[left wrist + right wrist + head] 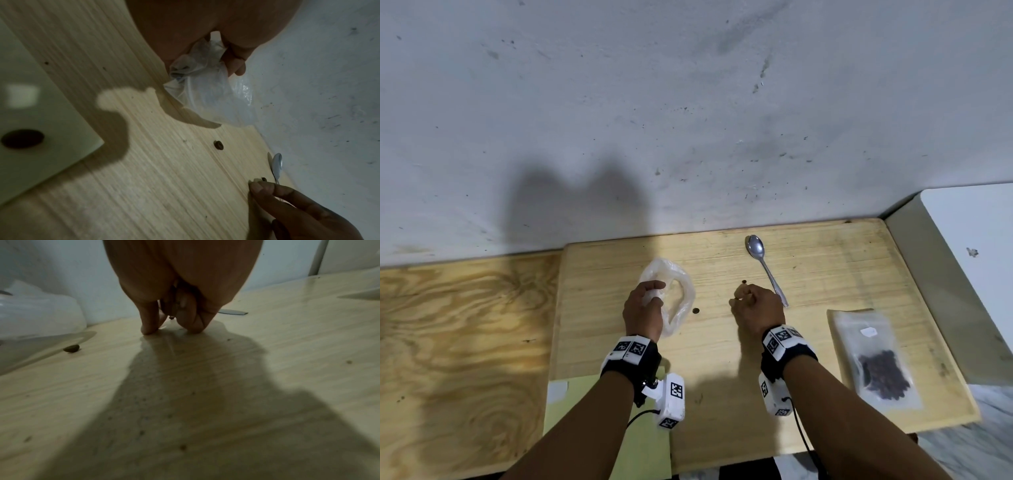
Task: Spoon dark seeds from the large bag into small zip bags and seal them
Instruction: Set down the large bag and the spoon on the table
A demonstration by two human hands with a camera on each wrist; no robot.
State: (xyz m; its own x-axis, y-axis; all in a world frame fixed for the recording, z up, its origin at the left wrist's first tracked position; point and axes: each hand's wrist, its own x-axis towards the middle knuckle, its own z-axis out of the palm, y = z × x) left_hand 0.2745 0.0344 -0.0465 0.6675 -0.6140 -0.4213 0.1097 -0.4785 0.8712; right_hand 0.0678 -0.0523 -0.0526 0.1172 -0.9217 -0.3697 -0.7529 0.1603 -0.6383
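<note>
Seeds: two loose ones on the counter (808,342). One seed (695,311) lies just right of your left grip (643,308), close to the crumpled clear bag's (674,294) lower edge; the other seed (744,282) sits just beyond your right grip's (755,308) fingertips. A filled zip bag (876,359) of dark seeds lies flat, well right of your right grip.

Left grip: your fingers are curled round a bunched fold of the clear bag; its wide mouth sags open to the right of your grip. The left wrist view shows the gathered plastic (197,65) in the fist, which the head view mostly hides.

Right grip: fingertips drawn together, down at the counter. The right wrist view shows a thumb and fingertips (148,326) touching the wood with something small and dark between them, hard to make out; you cannot tell from the head view whether a seed is pinched.

The spoon (765,265) lies bowl up on the counter, its handle end just right of your right grip, untouched.

Surface: pale wooden board, plywood (465,342) to its left, a green sheet (571,411) beneath your left forearm. Beyond, a scuffed whitish wall (688,102); a white block (969,246) on the far right.
</note>
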